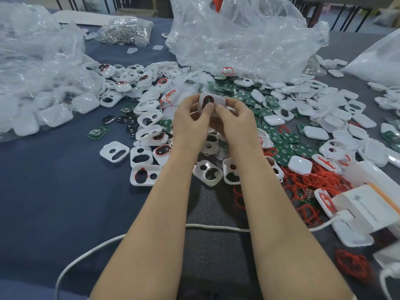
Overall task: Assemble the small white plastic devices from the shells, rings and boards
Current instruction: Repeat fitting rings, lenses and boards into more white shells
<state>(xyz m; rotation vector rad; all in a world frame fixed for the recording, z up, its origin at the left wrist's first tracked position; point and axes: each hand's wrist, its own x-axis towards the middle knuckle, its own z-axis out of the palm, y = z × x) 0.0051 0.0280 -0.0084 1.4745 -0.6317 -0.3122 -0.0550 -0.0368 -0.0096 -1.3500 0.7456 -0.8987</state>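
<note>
Above the cluttered blue table (54, 191), left hand (190, 120) and right hand (236, 120) pinch one white shell (213, 102).

From the shell (211, 103) you hold, boards (283, 151) lie at four o'clock, rings (303, 185) at five, bagged shells (43, 105) at nine, the cable (104, 245) at seven

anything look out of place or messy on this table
Nothing looks broken, but it's untidy: red rings lie in a loose tangle at the right, mixed into green boards and white shells. One stray board sits alone at the left, and a white cable snakes across the near edge.
</note>
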